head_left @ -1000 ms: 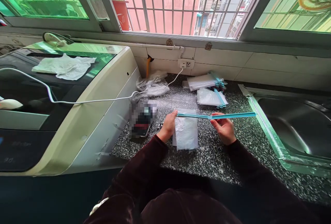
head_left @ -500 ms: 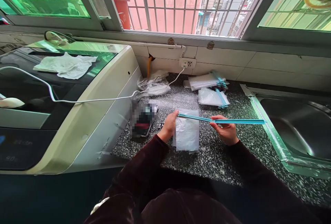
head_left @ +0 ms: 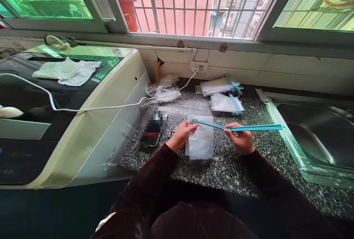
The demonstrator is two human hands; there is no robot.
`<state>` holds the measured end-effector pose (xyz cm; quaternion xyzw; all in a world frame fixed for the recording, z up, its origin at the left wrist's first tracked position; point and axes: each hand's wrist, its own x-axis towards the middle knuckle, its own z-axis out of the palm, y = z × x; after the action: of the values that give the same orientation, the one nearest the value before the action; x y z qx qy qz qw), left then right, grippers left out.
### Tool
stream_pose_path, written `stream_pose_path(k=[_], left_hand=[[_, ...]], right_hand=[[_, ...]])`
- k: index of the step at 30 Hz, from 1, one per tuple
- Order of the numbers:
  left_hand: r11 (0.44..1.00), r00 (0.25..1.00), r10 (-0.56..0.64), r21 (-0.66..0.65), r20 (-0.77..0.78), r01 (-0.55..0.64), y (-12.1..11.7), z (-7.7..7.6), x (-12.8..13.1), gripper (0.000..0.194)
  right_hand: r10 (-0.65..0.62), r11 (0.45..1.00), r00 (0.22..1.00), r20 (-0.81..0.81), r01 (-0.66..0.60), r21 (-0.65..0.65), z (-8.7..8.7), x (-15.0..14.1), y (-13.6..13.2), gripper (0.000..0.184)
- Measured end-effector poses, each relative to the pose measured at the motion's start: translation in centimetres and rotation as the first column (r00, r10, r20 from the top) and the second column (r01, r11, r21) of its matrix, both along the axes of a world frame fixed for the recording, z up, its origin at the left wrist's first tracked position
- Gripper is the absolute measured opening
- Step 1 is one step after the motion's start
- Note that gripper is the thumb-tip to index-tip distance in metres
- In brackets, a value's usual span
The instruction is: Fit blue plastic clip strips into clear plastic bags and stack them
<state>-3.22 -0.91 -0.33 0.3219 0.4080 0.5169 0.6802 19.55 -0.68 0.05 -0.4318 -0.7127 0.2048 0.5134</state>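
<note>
A clear plastic bag [head_left: 200, 143] lies flat on the speckled counter [head_left: 229, 165] in front of me. My left hand [head_left: 181, 134] pinches the bag's top left corner, where the end of a thin blue sealing rod [head_left: 206, 122] rests. My right hand [head_left: 241, 138] is closed on a second long blue rod [head_left: 258, 127], which sticks out to the right over the counter toward the sink. The two rods meet near my right thumb.
Two stacks of bags with blue rods [head_left: 225, 97] lie at the back by the wall. A blurred dark object [head_left: 151, 127], crumpled plastic [head_left: 162, 91] and a white cable [head_left: 110, 106] sit at the left beside a white machine [head_left: 72, 113]. A steel sink [head_left: 318, 132] is at the right.
The right rod has slid further right and dipped slightly, so the pair has pulled longer. My left hand shifted a little, with the left rod end now raised at the bag's top edge.
</note>
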Motion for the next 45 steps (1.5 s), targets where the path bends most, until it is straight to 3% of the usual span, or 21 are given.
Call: stream_pose_path(k=[6, 11, 16, 25, 30, 38, 45], left_hand=[[0.999, 0.999, -0.031, -0.012, -0.009, 0.031, -0.1, 0.1, 0.0, 0.034], [0.988, 0.987, -0.156, -0.007, 0.024, 0.156, -0.8, 0.9, -0.2, 0.037], [0.970, 0.971, -0.239, 0.049, 0.012, 0.239, -1.2, 1.1, -0.4, 0.038], [0.943, 0.944, -0.327, 0.049, -0.051, 0.330, -1.6, 1.2, -0.7, 0.039], [0.953, 0.953, -0.300, 0.021, -0.043, 0.301, -1.4, 1.4, -0.5, 0.042], [0.967, 0.967, -0.253, -0.026, -0.017, 0.252, -1.2, 1.0, -0.1, 0.042], [0.976, 0.978, -0.200, -0.077, 0.061, 0.204, -1.0, 1.1, 0.2, 0.041]], right_hand=[[-0.069, 0.996, 0.998, -0.001, 0.069, 0.050, 0.3, 0.3, -0.1, 0.021], [-0.202, 0.977, 0.979, -0.023, 0.203, 0.059, 0.0, 1.2, 0.4, 0.022], [-0.223, 0.972, 0.975, -0.008, 0.223, 0.067, -0.3, 1.5, 0.6, 0.023], [-0.120, 0.986, 0.992, 0.045, 0.114, 0.124, -0.2, 0.2, -0.1, 0.014], [-0.024, 0.979, 0.996, 0.088, 0.006, 0.204, -0.4, -0.3, -0.6, 0.007], [0.027, 0.960, 0.997, 0.069, -0.045, 0.278, -0.1, -0.6, -0.9, 0.004], [0.049, 0.967, 0.995, 0.092, -0.070, 0.244, -0.1, -0.6, -1.2, 0.007]])
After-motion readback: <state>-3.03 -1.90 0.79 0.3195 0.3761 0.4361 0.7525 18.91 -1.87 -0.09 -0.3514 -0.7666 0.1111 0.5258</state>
